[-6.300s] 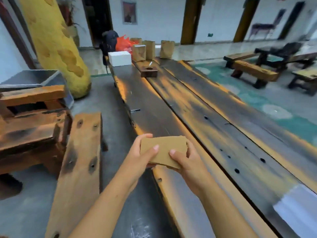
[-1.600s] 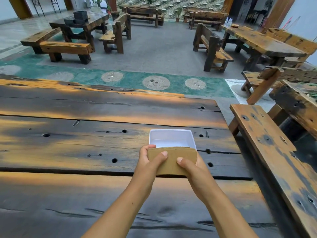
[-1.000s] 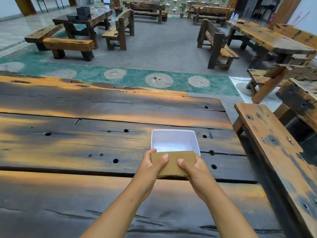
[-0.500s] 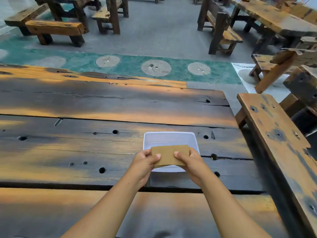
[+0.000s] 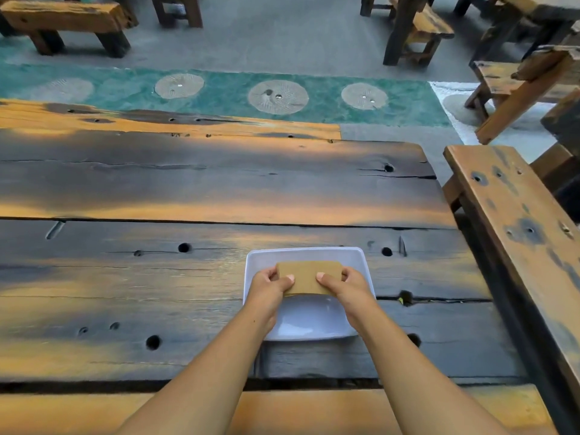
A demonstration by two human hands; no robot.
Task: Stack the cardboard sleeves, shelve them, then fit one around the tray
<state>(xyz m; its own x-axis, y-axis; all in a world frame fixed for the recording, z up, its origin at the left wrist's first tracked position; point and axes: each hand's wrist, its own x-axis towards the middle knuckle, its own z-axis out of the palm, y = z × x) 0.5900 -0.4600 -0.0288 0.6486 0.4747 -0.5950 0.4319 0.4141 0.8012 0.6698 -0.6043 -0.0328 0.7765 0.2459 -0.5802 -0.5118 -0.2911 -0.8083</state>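
Observation:
A flat brown cardboard sleeve (image 5: pixel 309 277) is held over the middle of a white rectangular tray (image 5: pixel 306 321) that rests on the dark plank table (image 5: pixel 188 183). My left hand (image 5: pixel 270 288) grips the sleeve's left end, thumb on top. My right hand (image 5: pixel 346 287) grips its right end the same way. The sleeve covers part of the tray's inside; whether it touches the tray I cannot tell.
A wooden bench (image 5: pixel 514 233) runs along the table's right end. Beyond the table lie a green floor strip with round stone discs (image 5: pixel 277 96), another bench (image 5: pixel 66 22) at far left, and more wooden tables and benches (image 5: pixel 414 29) at far right.
I walked from another table to this one carrying the sleeve. In the last second both hands moved the sleeve forward from the tray's near edge to above its middle.

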